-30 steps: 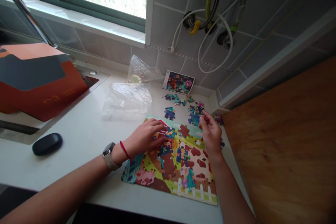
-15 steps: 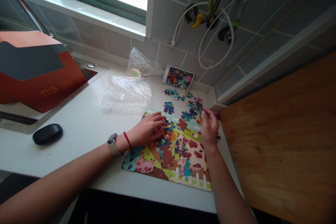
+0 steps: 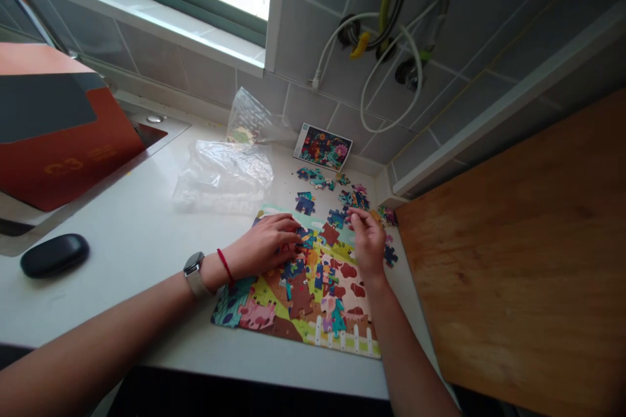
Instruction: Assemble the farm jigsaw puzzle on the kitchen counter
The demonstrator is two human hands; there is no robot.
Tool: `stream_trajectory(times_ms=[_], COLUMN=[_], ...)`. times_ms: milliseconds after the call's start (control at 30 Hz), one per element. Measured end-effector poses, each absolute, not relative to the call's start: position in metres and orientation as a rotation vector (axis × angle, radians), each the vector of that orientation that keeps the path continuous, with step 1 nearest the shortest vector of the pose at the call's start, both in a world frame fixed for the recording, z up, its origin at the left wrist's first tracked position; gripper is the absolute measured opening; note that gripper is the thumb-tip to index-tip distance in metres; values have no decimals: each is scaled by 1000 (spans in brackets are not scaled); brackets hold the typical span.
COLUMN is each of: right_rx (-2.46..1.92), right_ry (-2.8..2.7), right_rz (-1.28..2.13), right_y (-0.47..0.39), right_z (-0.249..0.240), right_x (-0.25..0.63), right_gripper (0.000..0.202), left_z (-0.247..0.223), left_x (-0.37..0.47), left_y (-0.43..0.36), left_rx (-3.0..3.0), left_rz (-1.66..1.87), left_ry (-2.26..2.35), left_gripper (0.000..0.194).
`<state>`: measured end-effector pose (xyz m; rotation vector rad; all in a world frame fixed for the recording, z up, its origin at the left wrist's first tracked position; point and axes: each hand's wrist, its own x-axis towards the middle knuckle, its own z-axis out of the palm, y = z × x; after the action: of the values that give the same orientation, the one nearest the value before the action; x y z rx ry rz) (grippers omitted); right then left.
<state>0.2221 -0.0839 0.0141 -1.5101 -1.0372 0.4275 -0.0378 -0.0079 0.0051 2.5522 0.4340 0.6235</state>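
Note:
A farm-picture puzzle board [image 3: 293, 332] with a spotted cow and a white fence lies on the counter, loose jigsaw pieces on top of it. Fingers apart, my left hand [image 3: 268, 244] rests on the board's left part, beside a cluster of puzzle pieces [image 3: 299, 293]. My right hand [image 3: 369, 241] hovers over the upper right of the board, thumb and fingers pinched; anything between them is too small to make out. Just left of those fingertips is a blue puzzle piece [image 3: 336, 218]. A brown piece [image 3: 329, 234] lies below it.
Behind the board are more loose pieces [image 3: 306, 203] and a picture card [image 3: 323, 146] leaning on the tiles. Clear plastic bags [image 3: 225, 172] lie left of them. A black oval object [image 3: 55, 255] and an orange box [image 3: 63, 143] are far left; a wooden panel [image 3: 518, 260] borders the right.
My right hand has moved left and a little down from the pieces at the right, uncovering some there. My left hand stays on the board. The view has shifted slightly.

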Motion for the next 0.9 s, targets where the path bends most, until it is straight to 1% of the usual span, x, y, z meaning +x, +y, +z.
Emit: stream_trajectory(times_ms=[100,200,433,533,700,833,900], right_rx=[-1495,-1476,-1479,-1465,-1404,-1456,-1492], right_ry=[-1247,-1407,-1501,-1658,-1939,-2065,-2103], right_rz=[445,455,532,543,484,473,477], right_y=[-88,-91,-95,-96,-97,-96,-96], right_z=[19,23,25,24,22,17,15], right_x=[205,193,190,191,193,197,199], right_gripper=[23,21,20,16,28,45,49], left_z=[2,-2,-1,1,5,11,15], left_x=[-36,-33,-31,-32,-34,-37,-39], left_y=[-8,-8,-8,-7,-4,-1,1], left_rx=[2567,2549,2532,2516,2503,2511,2523], left_rz=[655,689,694,713,694,682,696], left_ry=[456,489,468,467,490,534,538], left_gripper=[20,20,17,16,13,15,17])
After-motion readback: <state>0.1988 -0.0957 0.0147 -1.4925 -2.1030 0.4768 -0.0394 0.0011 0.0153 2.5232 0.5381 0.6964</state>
